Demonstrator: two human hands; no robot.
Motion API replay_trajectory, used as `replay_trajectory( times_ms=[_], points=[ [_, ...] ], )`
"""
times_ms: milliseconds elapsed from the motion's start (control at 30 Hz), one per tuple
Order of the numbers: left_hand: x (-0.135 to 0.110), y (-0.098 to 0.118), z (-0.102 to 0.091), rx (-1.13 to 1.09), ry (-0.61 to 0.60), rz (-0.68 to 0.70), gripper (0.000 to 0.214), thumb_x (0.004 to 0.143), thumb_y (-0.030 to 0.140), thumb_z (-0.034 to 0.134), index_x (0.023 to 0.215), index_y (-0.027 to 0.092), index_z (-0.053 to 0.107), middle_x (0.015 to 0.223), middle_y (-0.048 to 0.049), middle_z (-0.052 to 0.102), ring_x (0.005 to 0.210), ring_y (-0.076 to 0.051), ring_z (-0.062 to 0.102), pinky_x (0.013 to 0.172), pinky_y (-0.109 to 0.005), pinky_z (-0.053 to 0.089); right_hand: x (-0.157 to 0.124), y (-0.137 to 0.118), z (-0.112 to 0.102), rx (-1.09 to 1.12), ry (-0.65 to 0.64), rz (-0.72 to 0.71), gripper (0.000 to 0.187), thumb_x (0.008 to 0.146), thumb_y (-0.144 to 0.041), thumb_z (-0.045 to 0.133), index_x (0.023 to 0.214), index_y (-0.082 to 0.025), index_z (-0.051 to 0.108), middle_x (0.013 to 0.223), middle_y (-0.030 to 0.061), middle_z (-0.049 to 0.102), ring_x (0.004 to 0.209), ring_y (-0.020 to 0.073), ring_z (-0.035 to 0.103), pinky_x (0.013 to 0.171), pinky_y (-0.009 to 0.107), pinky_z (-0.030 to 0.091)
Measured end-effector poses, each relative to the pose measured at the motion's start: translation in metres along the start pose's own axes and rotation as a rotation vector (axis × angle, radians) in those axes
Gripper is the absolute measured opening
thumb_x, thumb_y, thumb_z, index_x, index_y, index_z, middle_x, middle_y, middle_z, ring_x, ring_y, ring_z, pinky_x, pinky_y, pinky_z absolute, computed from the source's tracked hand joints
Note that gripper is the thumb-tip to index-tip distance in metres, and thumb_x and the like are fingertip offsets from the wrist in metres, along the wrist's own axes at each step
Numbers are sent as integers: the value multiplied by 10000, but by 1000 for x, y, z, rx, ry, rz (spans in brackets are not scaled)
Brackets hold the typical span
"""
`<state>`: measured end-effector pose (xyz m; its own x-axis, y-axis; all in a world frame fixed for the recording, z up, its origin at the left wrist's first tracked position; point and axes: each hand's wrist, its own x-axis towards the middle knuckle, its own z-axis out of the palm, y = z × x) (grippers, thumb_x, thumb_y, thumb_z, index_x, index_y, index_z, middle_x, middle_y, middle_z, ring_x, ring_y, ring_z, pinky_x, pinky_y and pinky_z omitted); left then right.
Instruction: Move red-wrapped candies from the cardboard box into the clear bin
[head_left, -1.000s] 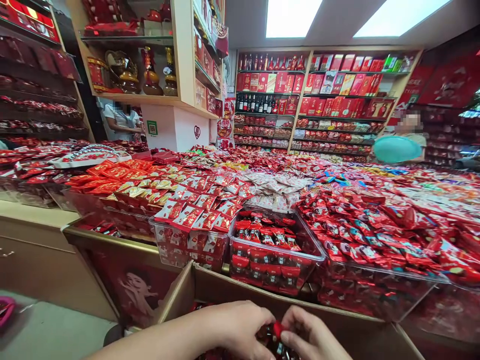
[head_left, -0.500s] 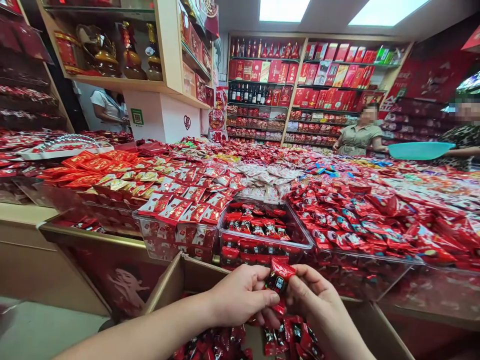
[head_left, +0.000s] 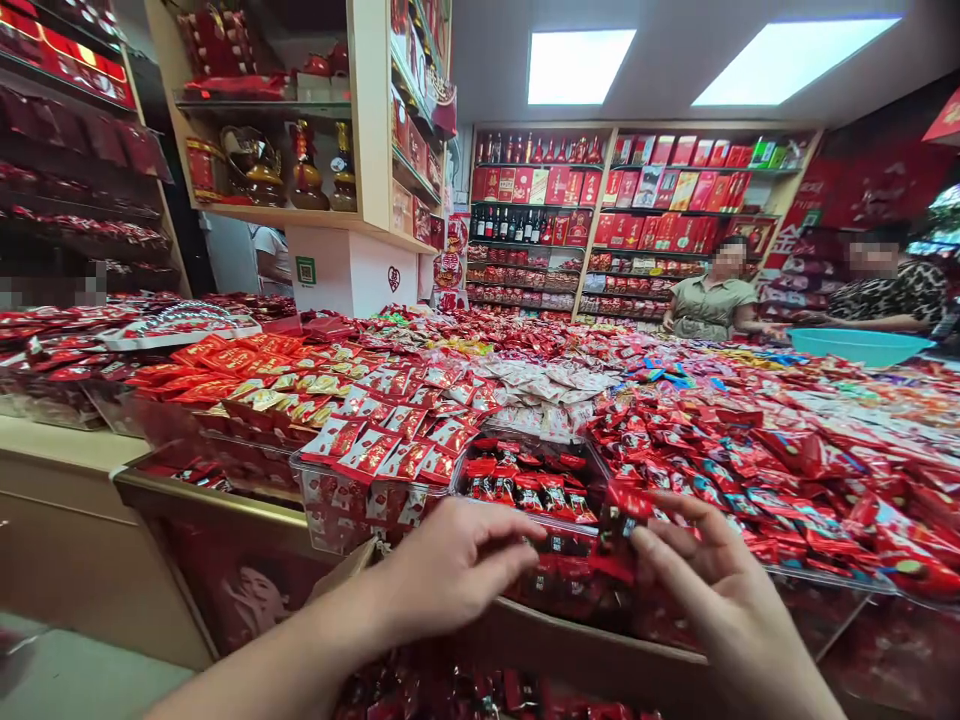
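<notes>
My left hand [head_left: 450, 565] and my right hand [head_left: 709, 575] are raised in front of a clear plastic bin [head_left: 480, 495] of red-and-black wrapped candies. Between them they hold a bunch of the same red-and-black candies [head_left: 592, 555], fingers pinched on the wrappers; one red wrapper end [head_left: 628, 500] sticks up by my right fingertips. Below my hands lies an open cardboard box [head_left: 600, 660] with more of these candies [head_left: 450, 695] inside.
A wide counter is heaped with red candy packets [head_left: 750, 450]; a second clear bin [head_left: 360, 490] stands left of the first. Two people stand at the far right behind a teal basin [head_left: 859, 345]. Shelves of red boxes and bottles [head_left: 600, 190] line the back wall. A wooden counter [head_left: 60, 470] runs at left.
My hands have come up out of the cardboard box with candies and now reach the front of the clear bin. The camera has tilted up slightly.
</notes>
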<state>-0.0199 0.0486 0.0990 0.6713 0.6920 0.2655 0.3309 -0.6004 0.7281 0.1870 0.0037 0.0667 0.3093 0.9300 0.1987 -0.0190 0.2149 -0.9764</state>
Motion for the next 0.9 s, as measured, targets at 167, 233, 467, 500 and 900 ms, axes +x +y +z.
replay_trajectory(
  times_ms=[167,233,467,500,900],
  points=[
    [44,3,-52,357,244,117,229,762,231,455,919,155,603,861,-29,620,774,-121,542,716,-252,407,67,-29,21,-255,-118,-64,410,678,-369,571,1007,-204,389,635,-30,537,486,89,487,448,194,417],
    [66,0,-61,513,245,151,237,751,175,439,919,144,605,859,-40,623,786,-135,546,715,-267,411,96,-27,36,-423,-143,-60,346,724,-327,515,1009,-186,379,615,-33,520,471,88,489,439,193,413],
    [99,-29,-61,614,291,159,246,708,97,446,872,145,623,843,-67,632,779,-176,558,711,-306,427,162,0,78,-920,-135,15,344,669,-201,587,973,-98,463,677,53,600,527,125,549,454,219,403],
    [98,-32,-60,609,302,159,238,712,102,445,863,145,624,834,-67,633,771,-177,560,705,-307,431,166,2,83,-976,-156,25,310,659,-184,600,936,-95,492,672,52,603,531,123,549,463,221,406],
    [20,-7,-7,365,154,462,240,765,113,392,933,132,563,835,-56,609,790,-141,532,743,-263,416,170,18,110,-1405,-381,-29,135,767,-240,524,796,-117,571,817,31,605,737,131,567,675,311,457]
  ],
)
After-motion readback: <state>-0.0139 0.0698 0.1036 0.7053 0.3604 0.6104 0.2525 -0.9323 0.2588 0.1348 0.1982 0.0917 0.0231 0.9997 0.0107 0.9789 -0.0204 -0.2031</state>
